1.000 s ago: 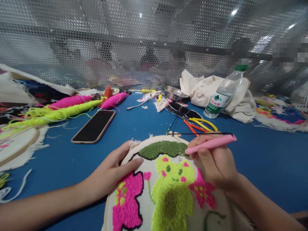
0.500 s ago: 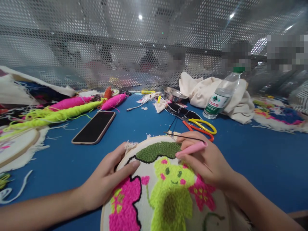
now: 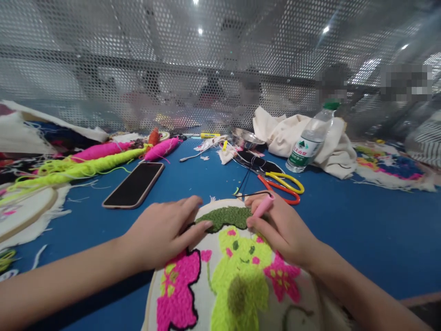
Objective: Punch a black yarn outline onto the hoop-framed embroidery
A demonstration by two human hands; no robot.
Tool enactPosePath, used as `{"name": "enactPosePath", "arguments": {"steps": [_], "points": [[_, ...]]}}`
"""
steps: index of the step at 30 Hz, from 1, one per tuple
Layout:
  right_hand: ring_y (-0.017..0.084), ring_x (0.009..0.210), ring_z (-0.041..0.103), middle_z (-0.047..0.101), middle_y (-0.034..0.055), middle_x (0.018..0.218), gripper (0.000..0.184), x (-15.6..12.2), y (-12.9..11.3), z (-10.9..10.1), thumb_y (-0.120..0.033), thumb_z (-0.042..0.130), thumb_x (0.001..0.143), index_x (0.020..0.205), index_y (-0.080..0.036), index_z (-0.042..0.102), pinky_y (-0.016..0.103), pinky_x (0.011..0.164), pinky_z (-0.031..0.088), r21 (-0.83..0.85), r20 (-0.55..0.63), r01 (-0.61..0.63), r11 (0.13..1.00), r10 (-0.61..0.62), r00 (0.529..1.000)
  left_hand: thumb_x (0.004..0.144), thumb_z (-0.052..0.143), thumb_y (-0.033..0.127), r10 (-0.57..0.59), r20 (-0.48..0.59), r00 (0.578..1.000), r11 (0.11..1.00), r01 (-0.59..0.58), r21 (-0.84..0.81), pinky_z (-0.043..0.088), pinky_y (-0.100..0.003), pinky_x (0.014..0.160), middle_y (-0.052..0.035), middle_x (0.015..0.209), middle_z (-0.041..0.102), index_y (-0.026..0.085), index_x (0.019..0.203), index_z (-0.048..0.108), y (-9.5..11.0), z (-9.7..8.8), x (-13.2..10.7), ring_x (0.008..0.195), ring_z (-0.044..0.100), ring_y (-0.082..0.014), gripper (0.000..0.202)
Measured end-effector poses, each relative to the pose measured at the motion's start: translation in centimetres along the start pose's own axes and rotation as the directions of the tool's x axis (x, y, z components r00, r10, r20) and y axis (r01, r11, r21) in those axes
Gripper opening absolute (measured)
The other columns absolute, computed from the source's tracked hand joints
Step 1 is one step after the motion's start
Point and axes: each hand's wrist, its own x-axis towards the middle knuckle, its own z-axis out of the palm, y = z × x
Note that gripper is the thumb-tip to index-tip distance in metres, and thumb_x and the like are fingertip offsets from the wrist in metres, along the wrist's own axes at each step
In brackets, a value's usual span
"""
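Observation:
An embroidery hoop [image 3: 149, 301] with white cloth is tilted before me, bearing a yellow-green bear [image 3: 241, 276], pink flowers and a dark green patch [image 3: 225, 217]. My left hand [image 3: 161, 230] rests over its upper left rim, fingers stretched out, thumb above the cloth. In my right hand [image 3: 280, 225], thumb and fingers close around a pink-handled punch needle [image 3: 263, 206] at the upper right of the cloth. Its tip is hidden by my fingers. Black yarn [image 3: 245, 177] runs from the handle's top over the rim toward the scissors.
Scissors [image 3: 285, 187] with red and yellow handles lie beyond the hoop. A phone [image 3: 135, 185] lies left, near yarn bundles [image 3: 87, 166] and another hoop [image 3: 44, 211]. Behind stand a metal bowl [image 3: 246, 138], a water bottle [image 3: 308, 142] and crumpled cloth [image 3: 275, 128] before a perforated metal screen [image 3: 172, 78].
My left hand has shifted up and inward, its fingers now over the rim instead of behind it. My right hand has moved slightly left, and the punch needle stands more upright.

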Motion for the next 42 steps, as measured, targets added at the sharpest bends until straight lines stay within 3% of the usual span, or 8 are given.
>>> {"name": "enactPosePath", "arguments": {"steps": [4,9,14,24,27,32,37,42], "points": [[0.020,0.083,0.049,0.053,0.0043,0.081,0.017,0.0,-0.1,0.0,-0.026,0.045,0.091,0.075,-0.020,0.044,0.037,0.075,0.040,-0.033,-0.005,0.023,0.999,-0.023,1.000,0.091,0.032,0.049,0.260,-0.136,0.956,0.965,-0.261,0.007,0.039,-0.032,0.080,-0.0084,0.111,0.058,0.021,0.126,0.043,1.8,-0.3,3.1,0.098,0.054,-0.0238,0.046],[0.019,0.081,0.050,0.055,0.0054,0.083,0.017,0.1,0.1,0.0,-0.027,0.045,0.092,0.077,-0.019,0.049,0.035,0.072,0.040,-0.010,-0.037,-0.038,0.999,0.038,0.999,0.094,0.031,0.036,0.475,-0.110,0.873,0.879,-0.476,0.015,0.040,-0.030,0.078,-0.0072,0.097,0.059,0.018,0.106,0.055,3.5,-0.5,7.1,0.090,0.053,-0.0205,0.033],[0.020,0.082,0.050,0.054,0.0056,0.084,0.018,0.1,0.1,0.1,-0.027,0.044,0.092,0.077,-0.019,0.050,0.036,0.075,0.039,0.010,-0.024,-0.038,0.999,0.039,0.999,0.092,0.033,0.025,0.618,-0.095,0.780,0.785,-0.619,0.031,0.040,-0.028,0.074,-0.0066,0.091,0.056,0.016,0.094,0.055,3.0,-0.7,7.6,0.083,0.051,-0.0178,0.023],[0.018,0.085,0.049,0.053,0.0051,0.087,0.017,0.1,0.1,0.2,-0.026,0.044,0.092,0.078,-0.018,0.051,0.034,0.075,0.039,0.020,-0.027,-0.041,0.999,0.041,0.999,0.085,0.050,0.027,0.482,-0.087,0.872,0.826,-0.485,-0.288,0.039,-0.026,0.077,-0.0029,0.087,0.053,0.015,0.075,0.057,1.4,-1.7,8.1,0.081,0.050,-0.0142,0.017],[0.018,0.085,0.048,0.053,0.0051,0.087,0.017,0.0,0.1,0.2,-0.026,0.044,0.092,0.078,-0.018,0.050,0.034,0.075,0.038,0.020,-0.027,-0.044,0.999,0.044,0.999,0.083,0.054,0.031,0.438,0.010,0.899,0.848,-0.409,-0.337,0.038,-0.026,0.078,-0.0012,0.085,0.052,0.015,0.071,0.056,0.9,-2.2,8.3,0.082,0.050,-0.0136,0.020],[0.018,0.085,0.048,0.053,0.0051,0.087,0.017,0.0,0.1,0.2,-0.027,0.044,0.092,0.078,-0.018,0.050,0.034,0.076,0.038,0.021,-0.020,-0.053,0.998,0.053,0.998,0.084,0.052,0.037,0.432,0.149,0.889,0.861,-0.357,-0.363,0.037,-0.023,0.067,0.0006,0.078,0.053,0.016,0.072,0.056,-0.6,-2.7,8.9,0.072,0.048,-0.0113,0.025],[0.018,0.086,0.048,0.052,0.0045,0.086,0.016,0.0,0.1,0.2,-0.027,0.044,0.092,0.078,-0.019,0.048,0.034,0.077,0.038,0.030,-0.020,-0.055,0.998,0.056,0.998,0.085,0.046,0.042,0.332,0.077,0.940,0.913,-0.300,-0.275,0.032,-0.023,0.054,0.0019,0.065,0.052,0.016,0.073,0.056,-1.8,-3.4,9.3,0.060,0.045,-0.0102,0.030],[0.018,0.087,0.049,0.053,0.0047,0.087,0.016,-0.1,0.1,0.2,-0.026,0.044,0.092,0.078,-0.019,0.049,0.035,0.077,0.038,0.025,-0.026,-0.045,0.999,0.046,0.999,0.086,0.044,0.035,0.227,-0.109,0.968,0.974,-0.224,0.044,0.033,-0.023,0.056,0.0004,0.071,0.059,0.019,0.088,0.058,-2.0,-3.2,9.4,0.063,0.051,-0.0130,0.021]]}}
